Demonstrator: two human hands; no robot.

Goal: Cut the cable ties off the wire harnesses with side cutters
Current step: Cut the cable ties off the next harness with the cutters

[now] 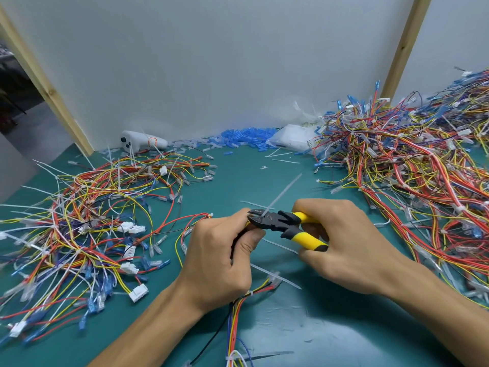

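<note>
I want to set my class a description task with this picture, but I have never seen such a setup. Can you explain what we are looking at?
There is no machine: one camera on a person's head looks down at their own two hands. The left hand grips a wire harness; the right hand holds yellow-handled side cutters, whose jaws are at a white cable tie. On the green mat lie a left pile and a right pile of coloured harnesses, with loose blue sleeves by the wall.
</note>
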